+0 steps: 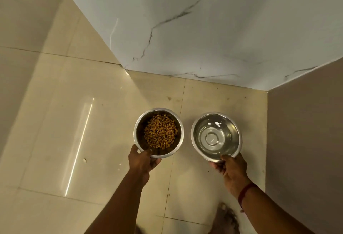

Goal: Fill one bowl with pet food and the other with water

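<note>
Two steel bowls are held out over a beige tiled floor. The left bowl [138, 128] holds a heap of brown pet food [160, 134]; my left hand [142, 161] grips its near rim, thumb inside. The right bowl [238, 135] holds clear water [215, 135] that reflects light; my right hand [232, 170] grips its near rim. A red thread is tied around my right wrist. Both bowls look roughly level and sit side by side, apart from each other.
A white marble wall [204, 29] rises straight ahead and meets a plain beige wall [306, 141] at a corner on the right. The tiled floor [74, 122] stretches to the left. My bare foot [226, 219] shows at the bottom.
</note>
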